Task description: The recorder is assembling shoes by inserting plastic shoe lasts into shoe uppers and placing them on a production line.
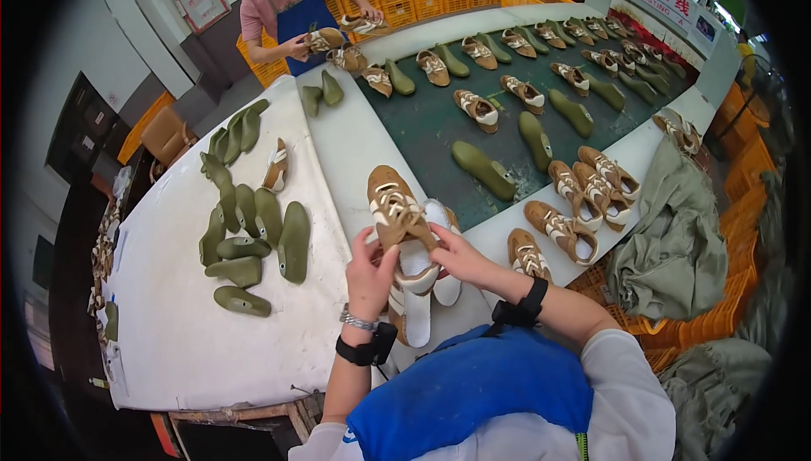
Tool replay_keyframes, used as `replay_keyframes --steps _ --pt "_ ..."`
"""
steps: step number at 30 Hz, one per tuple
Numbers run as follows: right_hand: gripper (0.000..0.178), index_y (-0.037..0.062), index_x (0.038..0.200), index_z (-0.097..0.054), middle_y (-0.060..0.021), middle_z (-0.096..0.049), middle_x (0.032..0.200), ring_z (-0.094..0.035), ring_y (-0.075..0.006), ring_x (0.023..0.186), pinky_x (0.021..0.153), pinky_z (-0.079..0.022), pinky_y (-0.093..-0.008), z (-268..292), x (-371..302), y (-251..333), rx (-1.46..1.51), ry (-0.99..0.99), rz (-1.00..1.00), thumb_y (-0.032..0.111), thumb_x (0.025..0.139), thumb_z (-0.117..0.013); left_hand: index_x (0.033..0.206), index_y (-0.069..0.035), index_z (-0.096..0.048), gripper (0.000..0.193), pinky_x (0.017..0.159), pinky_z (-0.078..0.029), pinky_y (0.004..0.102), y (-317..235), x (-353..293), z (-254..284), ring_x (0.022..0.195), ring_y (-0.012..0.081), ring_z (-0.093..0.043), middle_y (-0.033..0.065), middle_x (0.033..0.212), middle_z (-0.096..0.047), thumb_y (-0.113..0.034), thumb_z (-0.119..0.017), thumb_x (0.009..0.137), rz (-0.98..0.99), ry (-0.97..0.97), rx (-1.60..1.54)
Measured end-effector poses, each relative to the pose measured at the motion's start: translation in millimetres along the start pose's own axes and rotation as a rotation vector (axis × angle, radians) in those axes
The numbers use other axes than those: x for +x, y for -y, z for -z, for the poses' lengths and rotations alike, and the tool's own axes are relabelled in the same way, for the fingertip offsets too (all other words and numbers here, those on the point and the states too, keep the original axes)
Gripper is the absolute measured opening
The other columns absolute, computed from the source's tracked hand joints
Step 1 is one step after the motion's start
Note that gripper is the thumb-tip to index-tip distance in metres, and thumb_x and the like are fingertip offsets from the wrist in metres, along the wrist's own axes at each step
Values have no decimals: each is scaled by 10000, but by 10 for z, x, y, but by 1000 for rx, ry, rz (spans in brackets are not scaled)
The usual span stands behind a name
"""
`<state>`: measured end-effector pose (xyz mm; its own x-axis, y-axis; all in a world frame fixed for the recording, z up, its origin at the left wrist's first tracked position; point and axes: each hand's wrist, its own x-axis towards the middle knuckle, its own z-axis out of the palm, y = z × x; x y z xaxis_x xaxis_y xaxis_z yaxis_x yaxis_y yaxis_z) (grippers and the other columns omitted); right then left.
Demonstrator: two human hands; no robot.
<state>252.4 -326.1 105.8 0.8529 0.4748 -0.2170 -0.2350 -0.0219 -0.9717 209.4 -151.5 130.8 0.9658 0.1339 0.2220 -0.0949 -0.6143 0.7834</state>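
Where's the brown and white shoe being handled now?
In the head view, the shoe is near the centre, held between the left hand and right hand, right of the green lasts on the white table.

Bright indoor light, dark curved fisheye rim

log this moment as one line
held: brown-and-white shoe | left grip: its left side | right grip: its right side | left: green lasts on white table | across: co-worker handling shoes
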Motion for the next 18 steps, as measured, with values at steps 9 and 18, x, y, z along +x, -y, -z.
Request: replay_keyframes --steps 9,18 --pt "518 61 1275 -442 -43 -561 985 -526 -113 815 701 -450 -255 1695 -473 106 -489 -318 135 68 758 -425 1088 5 -547 310 740 -481 271 766 -303 -21 830 166 -607 115 928 -636 -123 -621 815 185 114 -221" --pt "365 72 1082 -607 -48 -613 802 -563 -146 727 629 -464 -286 1821 -1304 -1379 -575 6 -279 106 735 -501 1051 -14 -574 314 778 -476 381 783 -642 -342 906 325 -596 171 996 -619 -144 -638 772 -6 309 218"
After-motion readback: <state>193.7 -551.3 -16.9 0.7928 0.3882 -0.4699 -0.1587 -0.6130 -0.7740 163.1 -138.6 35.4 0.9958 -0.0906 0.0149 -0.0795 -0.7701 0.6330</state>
